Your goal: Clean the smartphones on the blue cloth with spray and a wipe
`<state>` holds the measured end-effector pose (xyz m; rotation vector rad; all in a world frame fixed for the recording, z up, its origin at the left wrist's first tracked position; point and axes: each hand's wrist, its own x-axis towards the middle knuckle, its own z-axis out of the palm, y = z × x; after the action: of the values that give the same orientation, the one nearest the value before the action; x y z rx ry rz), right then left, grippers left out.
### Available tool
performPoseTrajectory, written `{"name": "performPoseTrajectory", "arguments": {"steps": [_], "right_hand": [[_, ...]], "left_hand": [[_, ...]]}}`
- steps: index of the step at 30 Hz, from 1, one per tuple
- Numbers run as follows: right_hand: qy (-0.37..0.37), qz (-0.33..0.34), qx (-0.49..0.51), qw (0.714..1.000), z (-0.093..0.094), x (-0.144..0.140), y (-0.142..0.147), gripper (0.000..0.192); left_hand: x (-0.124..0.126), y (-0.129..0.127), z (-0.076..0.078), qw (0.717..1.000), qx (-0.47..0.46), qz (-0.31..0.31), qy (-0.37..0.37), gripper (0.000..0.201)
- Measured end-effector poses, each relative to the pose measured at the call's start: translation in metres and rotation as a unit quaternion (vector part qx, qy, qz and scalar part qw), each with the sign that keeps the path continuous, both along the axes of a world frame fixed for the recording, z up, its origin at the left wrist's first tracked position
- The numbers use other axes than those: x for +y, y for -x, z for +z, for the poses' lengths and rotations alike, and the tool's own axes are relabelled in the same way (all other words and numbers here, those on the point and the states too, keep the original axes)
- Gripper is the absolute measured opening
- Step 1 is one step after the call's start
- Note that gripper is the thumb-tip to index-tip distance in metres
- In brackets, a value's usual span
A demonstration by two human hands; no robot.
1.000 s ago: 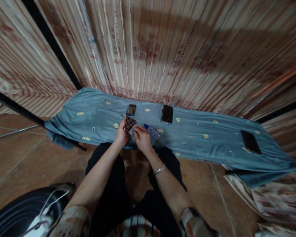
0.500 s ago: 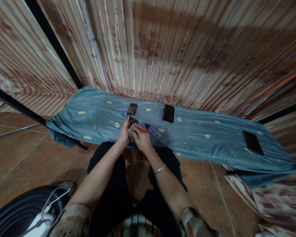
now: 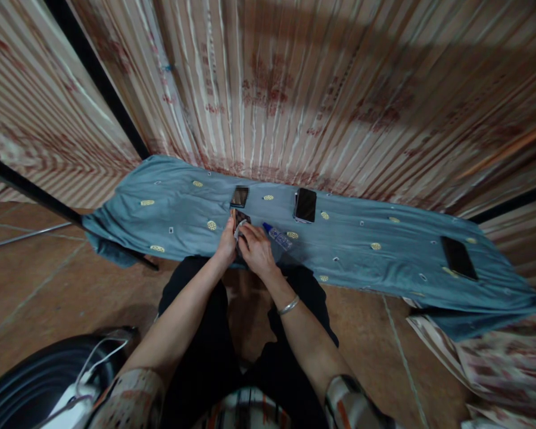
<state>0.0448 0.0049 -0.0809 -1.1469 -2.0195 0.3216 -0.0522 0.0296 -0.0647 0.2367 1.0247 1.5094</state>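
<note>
Since the earlier frame the checkered phone (image 3: 240, 217) has tipped further upright, so less of its back shows. The left hand (image 3: 228, 244) grips its left edge, and the right hand (image 3: 255, 250) presses a small white wipe (image 3: 238, 233) against it. They're at the near edge of the blue cloth (image 3: 366, 256), with the little blue-capped bottle (image 3: 277, 236) just to the right.

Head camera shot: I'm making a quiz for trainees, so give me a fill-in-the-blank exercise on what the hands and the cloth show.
1. The left hand holds a small phone with a ____-patterned back.
2. The right hand wears a ____ at the wrist.
3. The small bottle lying beside the right hand has a ____ cap.
4. The phones lie on a ____ cloth.

Missing words: checker; bracelet; blue; blue
</note>
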Motion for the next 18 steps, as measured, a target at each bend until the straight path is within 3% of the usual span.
{"name": "performPoseTrajectory", "arguments": {"steps": [5,11,18], "right_hand": [[-0.015,-0.006,-0.044,0.999,0.009,-0.003,0.002,0.032],[-0.021,-0.01,-0.052,0.998,0.009,-0.003,0.001,0.032],[-0.018,-0.011,-0.053,0.998,0.008,0.0,-0.009,0.033]], "left_hand": [[0.0,0.0,-0.001,1.0,-0.011,0.009,-0.019,0.031],[0.005,0.0,-0.004,1.0,-0.021,0.016,0.011,0.032],[0.005,0.001,0.006,0.999,-0.046,-0.001,-0.002,0.035]]}}
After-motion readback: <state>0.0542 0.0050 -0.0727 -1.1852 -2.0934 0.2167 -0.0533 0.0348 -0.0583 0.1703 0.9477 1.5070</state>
